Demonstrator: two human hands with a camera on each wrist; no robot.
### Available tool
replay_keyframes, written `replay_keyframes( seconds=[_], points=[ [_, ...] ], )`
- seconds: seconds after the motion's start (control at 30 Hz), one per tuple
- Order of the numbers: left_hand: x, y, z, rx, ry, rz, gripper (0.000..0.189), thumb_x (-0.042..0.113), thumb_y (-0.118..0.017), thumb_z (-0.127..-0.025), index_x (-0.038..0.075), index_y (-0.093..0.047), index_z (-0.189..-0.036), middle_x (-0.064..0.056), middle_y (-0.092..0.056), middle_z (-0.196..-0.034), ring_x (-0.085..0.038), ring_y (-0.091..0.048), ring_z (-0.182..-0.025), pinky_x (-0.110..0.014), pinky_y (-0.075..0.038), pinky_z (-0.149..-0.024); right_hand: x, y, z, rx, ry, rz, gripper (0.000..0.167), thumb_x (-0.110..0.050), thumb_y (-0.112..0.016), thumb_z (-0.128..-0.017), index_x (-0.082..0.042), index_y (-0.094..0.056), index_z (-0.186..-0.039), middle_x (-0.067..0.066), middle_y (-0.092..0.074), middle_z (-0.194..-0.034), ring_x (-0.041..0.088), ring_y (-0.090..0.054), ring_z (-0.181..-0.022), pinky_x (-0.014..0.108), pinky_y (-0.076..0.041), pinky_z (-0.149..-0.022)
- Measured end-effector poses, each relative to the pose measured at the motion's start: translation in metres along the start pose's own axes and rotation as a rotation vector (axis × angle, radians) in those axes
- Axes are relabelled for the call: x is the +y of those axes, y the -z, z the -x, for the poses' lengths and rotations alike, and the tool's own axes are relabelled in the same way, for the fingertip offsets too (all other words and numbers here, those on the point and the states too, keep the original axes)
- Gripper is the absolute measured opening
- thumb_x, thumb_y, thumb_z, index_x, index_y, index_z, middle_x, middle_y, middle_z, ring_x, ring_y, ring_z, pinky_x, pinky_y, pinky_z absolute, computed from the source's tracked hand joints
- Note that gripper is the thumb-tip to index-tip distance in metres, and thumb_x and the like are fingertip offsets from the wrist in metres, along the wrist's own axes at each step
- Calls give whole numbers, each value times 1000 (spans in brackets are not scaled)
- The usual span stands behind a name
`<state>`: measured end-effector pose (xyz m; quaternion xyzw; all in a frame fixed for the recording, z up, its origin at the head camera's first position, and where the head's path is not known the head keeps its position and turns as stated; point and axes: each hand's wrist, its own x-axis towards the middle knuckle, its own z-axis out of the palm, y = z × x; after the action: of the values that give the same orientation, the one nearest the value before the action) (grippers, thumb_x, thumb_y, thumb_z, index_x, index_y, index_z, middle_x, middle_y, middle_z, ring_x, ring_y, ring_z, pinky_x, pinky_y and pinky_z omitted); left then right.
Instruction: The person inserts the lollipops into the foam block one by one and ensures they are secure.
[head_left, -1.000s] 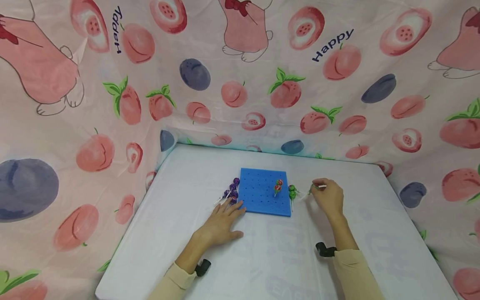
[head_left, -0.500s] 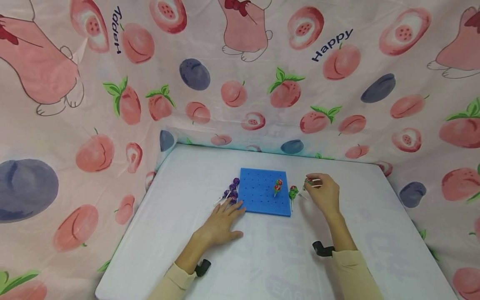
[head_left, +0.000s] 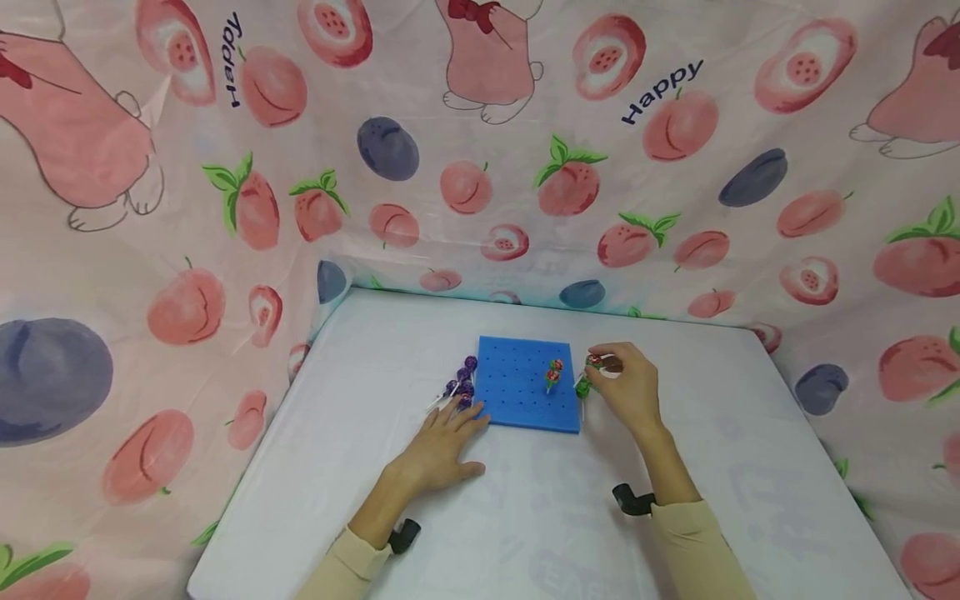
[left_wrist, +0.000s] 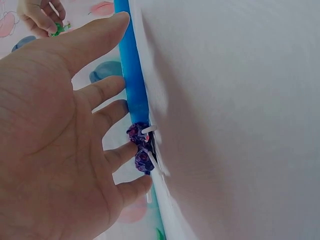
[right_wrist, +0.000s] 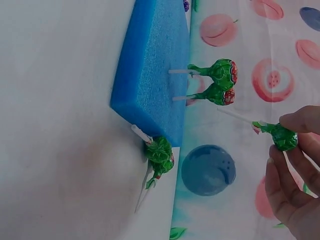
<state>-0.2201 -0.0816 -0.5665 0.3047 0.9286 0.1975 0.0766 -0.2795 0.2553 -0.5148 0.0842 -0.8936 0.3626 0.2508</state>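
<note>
Between the thumb and fingers of my right hand [head_left: 633, 387] I am pinching a green lollipop [right_wrist: 286, 140], at between two and three o'clock of the blue foam board [head_left: 517, 408]. In this board, also toward there, stand two lollipops [right_wrist: 220, 90]; two lying lollipops [right_wrist: 159, 150] are beside it at three. At eight, my left hand [head_left: 438, 450] is spread wide, close to the purple lollipops [head_left: 466, 387] at nine.

Sleeves [head_left: 701, 546] cropped, purple lollipops [left_wrist: 144, 163] partly hidden
</note>
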Motion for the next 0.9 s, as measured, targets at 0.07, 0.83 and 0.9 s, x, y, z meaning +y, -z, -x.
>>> replay_keyframes(
  seconds=[0.07,0.83,0.9],
  points=[
    [0,0,0,1,2,-6,76,44,-73,-97,13,-43,-160,-11,-29,-171,-44,-14,-158,-69,-16,-123,0,-2,-1,0,8,8,28,-2,-85,-83,-5,-76,-109,9,-72,-105,26,-73,-91,46,-62,-81],
    [-3,-3,-2,-3,15,-27,76,47,-71,-98,15,-43,-161,-8,-28,-171,-41,-13,-159,-68,-17,-123,-3,-16,3,-64,65,-24,32,1,-86,-82,-5,-74,-111,8,-72,-105,25,-71,-94,45,-60,-84],
    [-3,-4,-2,-2,15,-27,76,47,-71,-97,15,-43,-160,-8,-28,-171,-41,-13,-159,-68,-17,-123,-2,-18,4,-72,57,-27,32,1,-86,-82,-6,-74,-111,7,-72,-105,25,-71,-94,46,-60,-85]
  ],
)
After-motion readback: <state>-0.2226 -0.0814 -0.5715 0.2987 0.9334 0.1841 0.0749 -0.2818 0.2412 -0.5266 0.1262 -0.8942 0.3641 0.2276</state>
